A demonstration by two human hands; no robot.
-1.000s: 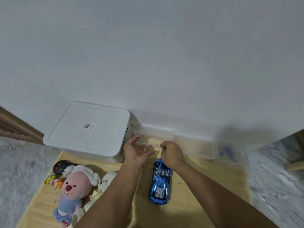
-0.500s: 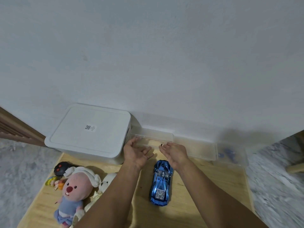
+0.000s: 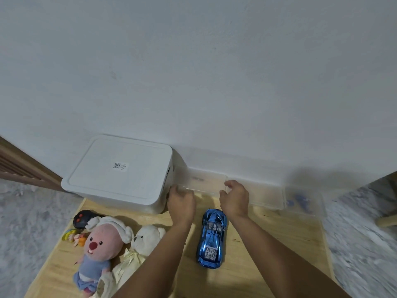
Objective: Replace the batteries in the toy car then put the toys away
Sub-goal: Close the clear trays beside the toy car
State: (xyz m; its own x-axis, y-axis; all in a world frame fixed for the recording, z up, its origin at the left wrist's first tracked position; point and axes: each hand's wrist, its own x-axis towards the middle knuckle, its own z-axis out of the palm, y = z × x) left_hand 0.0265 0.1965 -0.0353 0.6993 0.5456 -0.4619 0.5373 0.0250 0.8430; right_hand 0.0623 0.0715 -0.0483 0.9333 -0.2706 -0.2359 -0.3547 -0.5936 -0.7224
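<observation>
The toy car (image 3: 212, 238) (shiny blue, wheels down) lies on the wooden table (image 3: 268, 244) between the two forearms. Left of the car lie a white teddy bear (image 3: 148, 237), a pink plush doll (image 3: 101, 248) and, beyond the doll, a black remote control (image 3: 82, 218). Just beyond the car, the left hand (image 3: 181, 204) and right hand (image 3: 234, 198) curl their fingers onto the near corners of a clear tray (image 3: 204, 181), gripping it. Left of the tray stands a white lidded bin (image 3: 120, 171).
</observation>
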